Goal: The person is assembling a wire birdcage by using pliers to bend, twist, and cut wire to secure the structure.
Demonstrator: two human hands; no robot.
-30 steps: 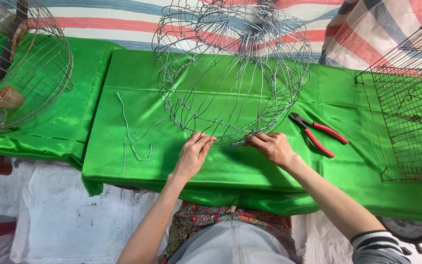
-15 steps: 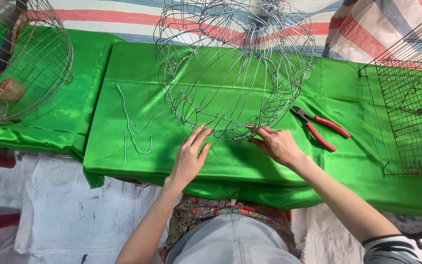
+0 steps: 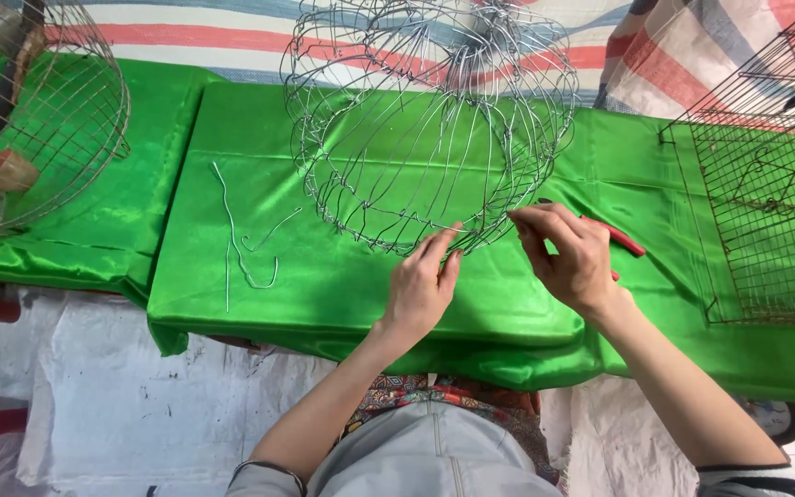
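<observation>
A round wire basket frame [image 3: 430,120] lies on its side on the green cloth [image 3: 324,294], its open rim facing me. My left hand [image 3: 422,285] rests at the near rim, fingertips touching the wire. My right hand [image 3: 570,258] pinches a wire at the rim's near right edge. Red-handled pliers [image 3: 620,241] lie just behind my right hand, mostly hidden by it.
Loose bent wire pieces [image 3: 236,239] lie on the cloth to the left. A rusty round wire cage [image 3: 57,129] sits far left with a cup inside. A rectangular wire cage [image 3: 766,184] stands at the right. Striped tarp [image 3: 186,41] covers the back.
Both hands have shifted slightly right along the frame's near rim. My right hand now covers most of the pliers.
</observation>
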